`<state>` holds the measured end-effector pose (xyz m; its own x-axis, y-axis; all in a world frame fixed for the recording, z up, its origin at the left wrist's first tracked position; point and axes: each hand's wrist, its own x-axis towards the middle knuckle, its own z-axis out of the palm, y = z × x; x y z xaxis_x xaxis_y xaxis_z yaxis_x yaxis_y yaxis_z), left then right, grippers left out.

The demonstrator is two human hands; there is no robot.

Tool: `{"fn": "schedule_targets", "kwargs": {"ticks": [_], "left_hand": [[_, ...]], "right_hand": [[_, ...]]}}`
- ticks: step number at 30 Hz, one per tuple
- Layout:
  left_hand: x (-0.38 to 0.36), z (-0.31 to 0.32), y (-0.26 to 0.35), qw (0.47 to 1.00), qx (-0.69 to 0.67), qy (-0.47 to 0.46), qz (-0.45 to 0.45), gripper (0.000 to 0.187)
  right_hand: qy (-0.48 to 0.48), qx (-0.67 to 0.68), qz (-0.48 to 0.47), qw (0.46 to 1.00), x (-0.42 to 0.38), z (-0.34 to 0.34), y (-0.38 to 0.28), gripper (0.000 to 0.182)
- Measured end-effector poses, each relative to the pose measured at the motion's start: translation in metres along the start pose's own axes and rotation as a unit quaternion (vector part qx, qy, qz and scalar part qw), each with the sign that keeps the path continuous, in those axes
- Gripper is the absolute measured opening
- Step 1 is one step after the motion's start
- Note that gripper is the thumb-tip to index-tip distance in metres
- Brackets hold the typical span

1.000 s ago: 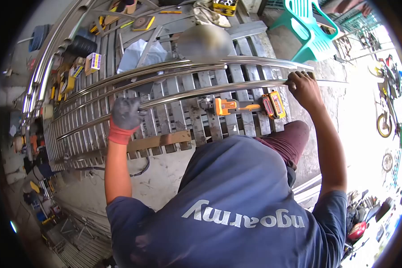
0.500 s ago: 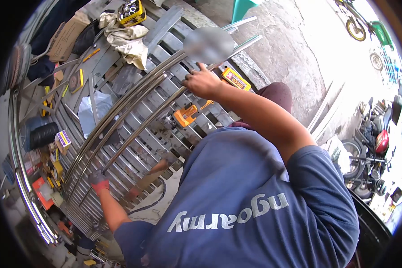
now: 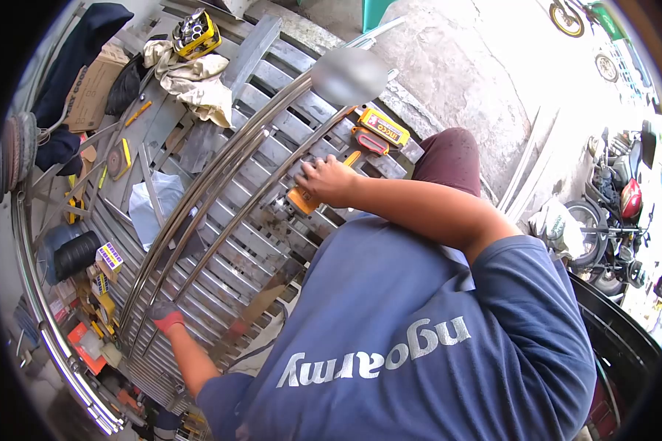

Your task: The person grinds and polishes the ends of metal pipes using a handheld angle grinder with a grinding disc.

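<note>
My left hand (image 3: 167, 316), in a red and grey glove, is closed on a long curved metal tube (image 3: 221, 238) near its lower end. The tube lies across a slatted metal frame (image 3: 232, 290). My bare right hand (image 3: 324, 180) is over an orange and black tool (image 3: 301, 200) with a metal head, lying on the slats. Its fingers are bent around the tool's upper part, which they hide. Alongside runs a bundle of similar curved tubes (image 3: 198, 187). Beyond my right hand lie a yellow INGCO-marked case (image 3: 384, 128) and a red-and-black item (image 3: 371, 141).
At the upper left are a yellow container of metal pieces (image 3: 196, 35), a beige cloth (image 3: 195, 84) and a cardboard box (image 3: 95, 88). Boxes and tools crowd the left side. Long polished tubes (image 3: 59, 345) stand at far left. Motorbikes (image 3: 618, 206) are parked at right.
My right hand has left the upper end of the tube and come down onto the orange tool. My left hand stays at the tube's lower end. The view has shifted slightly.
</note>
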<state>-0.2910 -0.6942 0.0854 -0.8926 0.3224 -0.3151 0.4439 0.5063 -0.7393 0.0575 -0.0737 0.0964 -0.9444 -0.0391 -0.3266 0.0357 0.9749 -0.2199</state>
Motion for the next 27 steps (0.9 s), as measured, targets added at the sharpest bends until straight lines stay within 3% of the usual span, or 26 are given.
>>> {"fn": "schedule_targets", "kwargs": {"ticks": [1, 3, 6, 10, 12, 15, 16, 18, 19, 21, 23, 25, 27], "left_hand": [[0.001, -0.024, 0.002, 1.0, -0.015, -0.02, -0.011, 0.025], [0.006, -0.061, -0.002, 0.99, -0.088, 0.102, 0.037, 0.03], [0.01, -0.13, 0.014, 0.949, -0.167, 0.251, 0.09, 0.044], [0.0, -0.237, 0.058, 0.869, -0.234, 0.41, 0.149, 0.069], [0.003, -0.273, 0.102, 0.839, -0.281, 0.426, 0.191, 0.069], [-0.013, -0.347, 0.184, 0.798, -0.313, 0.439, 0.268, 0.067], [-0.022, -0.368, 0.212, 0.824, -0.303, 0.391, 0.277, 0.066], [-0.026, -0.407, 0.278, 0.809, -0.333, 0.357, 0.327, 0.066], [-0.027, -0.426, 0.314, 0.769, -0.374, 0.365, 0.367, 0.066], [-0.034, -0.495, 0.369, 0.72, -0.33, 0.432, 0.431, 0.067], [-0.026, -0.532, 0.428, 0.693, -0.295, 0.499, 0.43, 0.076], [-0.02, -0.58, 0.472, 0.655, -0.316, 0.535, 0.431, 0.066], [0.0, -0.603, 0.506, 0.687, -0.312, 0.474, 0.454, 0.058]], "right_hand": [[-0.012, 0.013, 0.04, 0.999, 0.007, 0.014, 0.004, 0.043], [0.014, 0.042, -0.007, 0.999, 0.001, 0.023, 0.016, 0.046], [-0.01, 0.112, 0.002, 0.994, -0.039, -0.023, 0.027, 0.048], [0.09, 0.276, 0.074, 0.954, -0.111, -0.088, 0.046, 0.062], [0.173, 0.362, 0.096, 0.911, -0.142, -0.108, 0.071, 0.067], [0.21, 0.476, 0.247, 0.818, -0.191, -0.125, 0.11, 0.064], [0.203, 0.509, 0.284, 0.787, -0.206, -0.119, 0.123, 0.062], [0.193, 0.578, 0.338, 0.717, -0.236, -0.121, 0.139, 0.059], [0.223, 0.619, 0.337, 0.674, -0.248, -0.093, 0.153, 0.057], [0.261, 0.659, 0.381, 0.594, -0.268, -0.085, 0.161, 0.057], [0.308, 0.719, 0.363, 0.507, -0.279, -0.065, 0.178, 0.057], [0.355, 0.746, 0.34, 0.449, -0.28, -0.047, 0.196, 0.056], [0.383, 0.728, 0.346, 0.452, -0.273, -0.024, 0.219, 0.057]]}}
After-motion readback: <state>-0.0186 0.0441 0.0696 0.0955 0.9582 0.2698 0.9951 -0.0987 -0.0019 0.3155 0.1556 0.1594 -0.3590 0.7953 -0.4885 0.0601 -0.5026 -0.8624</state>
